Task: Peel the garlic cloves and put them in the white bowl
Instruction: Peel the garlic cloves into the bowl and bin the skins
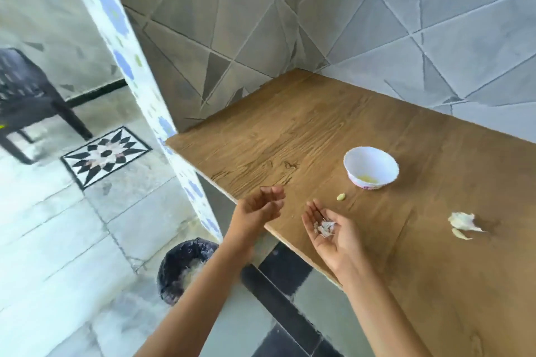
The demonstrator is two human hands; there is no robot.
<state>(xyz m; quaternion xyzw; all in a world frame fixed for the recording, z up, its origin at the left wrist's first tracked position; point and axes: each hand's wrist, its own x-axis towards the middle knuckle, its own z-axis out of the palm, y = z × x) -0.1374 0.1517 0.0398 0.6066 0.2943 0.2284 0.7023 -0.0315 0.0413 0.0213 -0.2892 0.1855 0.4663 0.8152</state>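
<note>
Right hand (333, 236), centre frame, lies flat, palm up, cradling garlic skins (325, 227); left hand (258, 207) slack, empty. Advise keeping the palm level until over the bin (185, 266), lower left.

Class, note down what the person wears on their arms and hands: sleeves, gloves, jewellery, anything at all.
The left hand and right hand are ungloved, with no rings visible. No sleeve, watch or bracelet shows anywhere up to the frame's bottom edge.
</note>
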